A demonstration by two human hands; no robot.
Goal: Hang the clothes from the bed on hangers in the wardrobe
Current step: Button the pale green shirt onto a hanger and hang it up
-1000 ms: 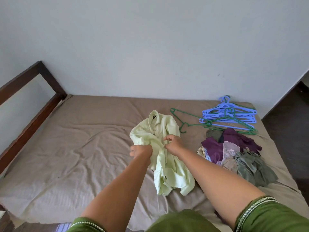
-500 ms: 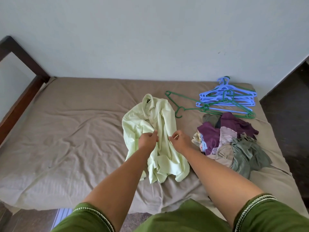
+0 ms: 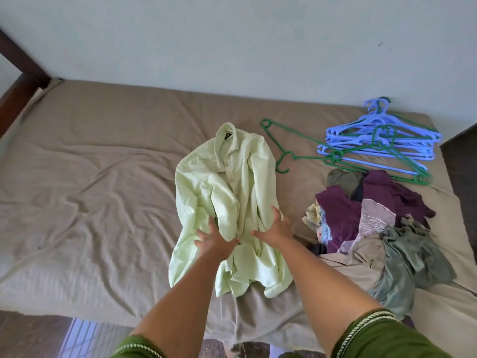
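A pale green collared shirt [image 3: 233,174] lies crumpled on the brown bed sheet [image 3: 103,192], collar toward the wall. My left hand [image 3: 213,240] rests on its lower middle with fingers spread, and a fold of the shirt drapes over its fingertips. My right hand [image 3: 275,228] lies just to the right, fingers straight against the fabric. A single green hanger [image 3: 289,153] lies on the sheet right of the shirt's collar. A stack of blue and green hangers [image 3: 382,140] sits at the far right corner. The wardrobe is out of view.
A heap of clothes [image 3: 366,223], purple, grey-green and beige, lies right of the shirt near the bed's edge. A dark wooden bed frame [image 3: 23,71] runs along the left. A plain wall backs the bed, and dark floor shows at the right.
Both hands held the shirt with curled fingers before; now their fingers are spread on the fabric, lower on the shirt. The camera has tilted down and closer to the bed.
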